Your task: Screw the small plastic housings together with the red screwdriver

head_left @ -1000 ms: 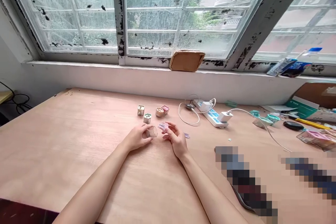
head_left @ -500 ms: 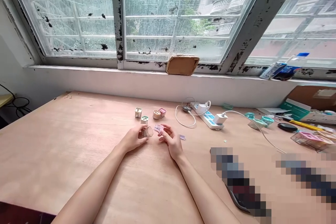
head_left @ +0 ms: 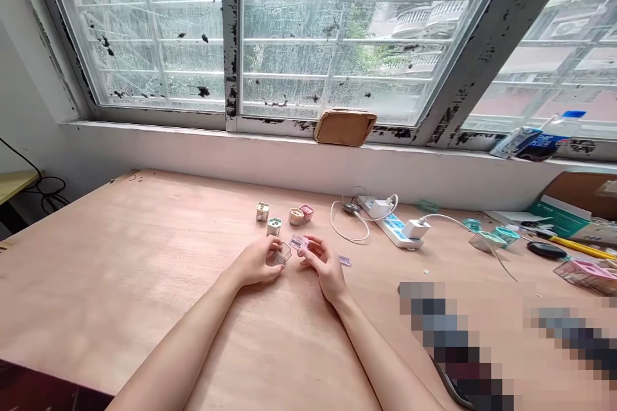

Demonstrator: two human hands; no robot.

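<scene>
In my left hand (head_left: 263, 261) is a small clear plastic box (head_left: 282, 254), its angular open rim facing right. The fingers and thumb of my right hand (head_left: 325, 268) pinch a small pale purple piece (head_left: 298, 243), held just beside the clear box and apart from it. Just beyond my hands stand a small box with a green top (head_left: 274, 226) and another with a beige top (head_left: 263, 211). An orange-topped box (head_left: 296, 216) touches a pink one (head_left: 307, 211). Another flat purple piece (head_left: 344, 261) lies right of my right hand.
A white power strip (head_left: 393, 228) with plugged chargers and a looped white cable is at the back. Teal containers (head_left: 506, 236), a black mouse (head_left: 546, 250) and a pink container (head_left: 585, 274) sit on the right. A pixelated dark object (head_left: 453, 340) lies at front right.
The whole view has shifted, so everything appears slightly lower and further right. My left hand has tilted the clear box a little; my right hand still pinches the purple piece.
</scene>
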